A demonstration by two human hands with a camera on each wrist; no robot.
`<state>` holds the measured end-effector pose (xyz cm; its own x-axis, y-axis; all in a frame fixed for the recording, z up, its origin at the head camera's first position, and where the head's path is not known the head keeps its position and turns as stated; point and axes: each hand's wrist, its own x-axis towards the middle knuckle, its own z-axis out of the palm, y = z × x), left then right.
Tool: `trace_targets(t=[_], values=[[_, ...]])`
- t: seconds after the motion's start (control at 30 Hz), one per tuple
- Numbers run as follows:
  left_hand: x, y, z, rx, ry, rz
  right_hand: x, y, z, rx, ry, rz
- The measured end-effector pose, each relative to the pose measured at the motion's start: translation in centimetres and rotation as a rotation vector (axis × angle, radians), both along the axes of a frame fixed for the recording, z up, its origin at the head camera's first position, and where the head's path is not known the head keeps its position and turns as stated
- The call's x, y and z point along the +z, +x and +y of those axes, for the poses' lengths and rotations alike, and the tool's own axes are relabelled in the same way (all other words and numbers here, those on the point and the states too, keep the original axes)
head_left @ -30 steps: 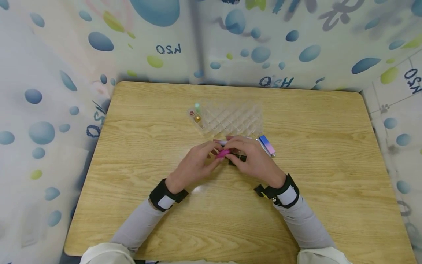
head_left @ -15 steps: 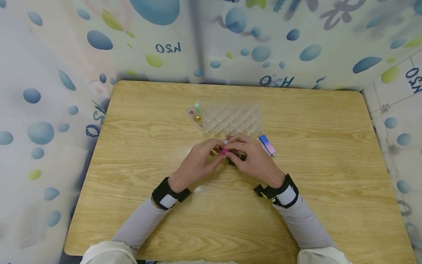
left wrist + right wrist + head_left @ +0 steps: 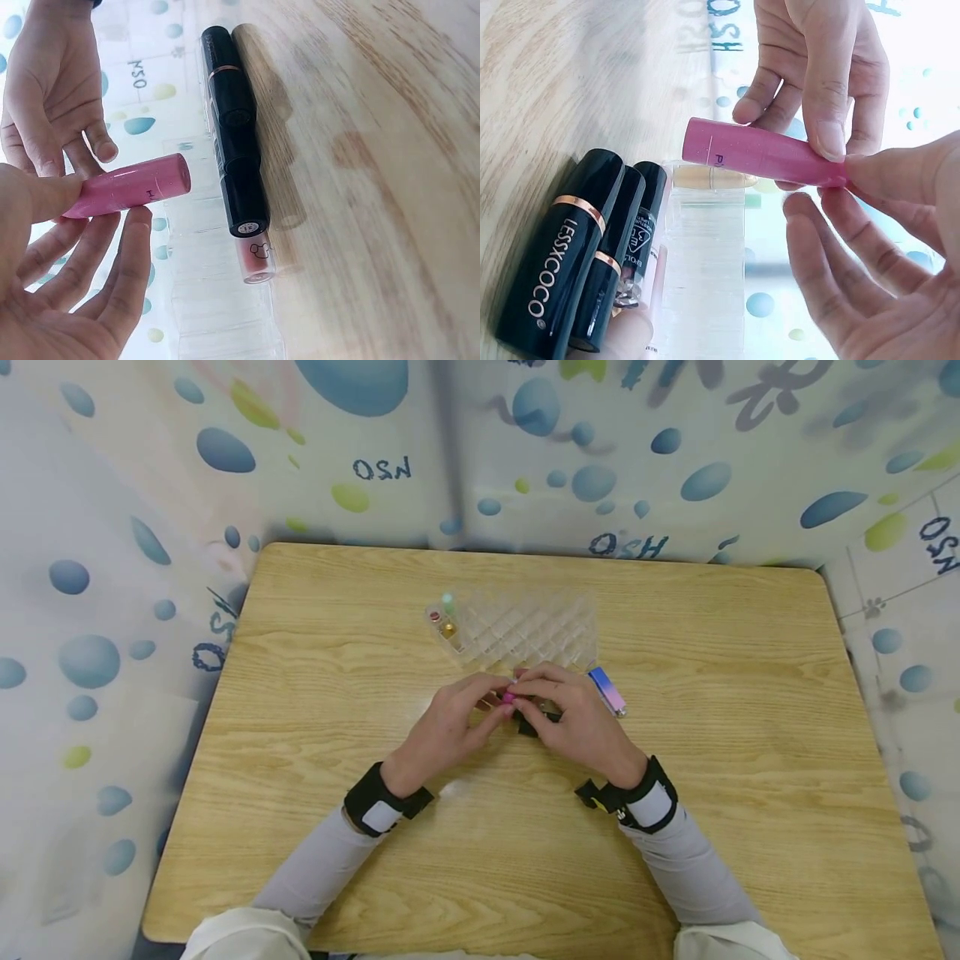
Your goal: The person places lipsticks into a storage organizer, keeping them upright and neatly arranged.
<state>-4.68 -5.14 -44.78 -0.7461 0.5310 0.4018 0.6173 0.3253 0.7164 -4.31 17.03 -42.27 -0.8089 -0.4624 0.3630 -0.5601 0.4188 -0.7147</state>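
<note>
My left hand (image 3: 447, 720) and right hand (image 3: 588, 720) meet over the middle of the table, at a glossy pink lip balm tube (image 3: 508, 698). In the left wrist view the pink tube is tilted, its flat end pointing away, with left thumb and fingers gripping it. The right wrist view shows the right thumb and fingertips pinching its narrow tapered end, while the left thumb presses on the side. Black lipsticks (image 3: 562, 247) lie just below the hands, beside a clear tube with a reddish filling (image 3: 256, 259).
A clear compartment organizer (image 3: 525, 627) stands behind the hands, with a few small cosmetics (image 3: 448, 628) at its left end. A blue-to-pink box-shaped stick (image 3: 607, 691) lies right of the hands. Patterned curtain (image 3: 525, 468) borders the wooden table (image 3: 337, 635).
The pink tube has turned in the fingers and shows shorter in the head view. My left hand has shifted slightly right and upward, closer to the right hand.
</note>
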Motion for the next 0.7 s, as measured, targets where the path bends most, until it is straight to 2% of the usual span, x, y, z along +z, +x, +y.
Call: trace_targets(t=[0.2,0.33,0.5,0.6,0.7], values=[[0.2,-0.1,-0.2,0.008,-0.002,-0.008,0.2,-0.8,1.2,-0.082,0.043,0.043],[0.4,-0.2,-0.3,0.014,-0.007,-0.005,-0.2,-1.7,2.9,-0.226,0.142,0.100],[0.9,-0.5,-0.7,0.021,0.032,0.005,-1.5,-2.9,4.8,-0.382,0.224,0.118],[1.3,-0.9,-1.1,0.026,0.061,0.008,-2.1,-3.4,5.3,-0.410,0.234,0.132],[1.8,-1.3,-1.6,0.040,0.052,0.013,-2.4,-3.5,5.5,-0.414,0.239,0.151]])
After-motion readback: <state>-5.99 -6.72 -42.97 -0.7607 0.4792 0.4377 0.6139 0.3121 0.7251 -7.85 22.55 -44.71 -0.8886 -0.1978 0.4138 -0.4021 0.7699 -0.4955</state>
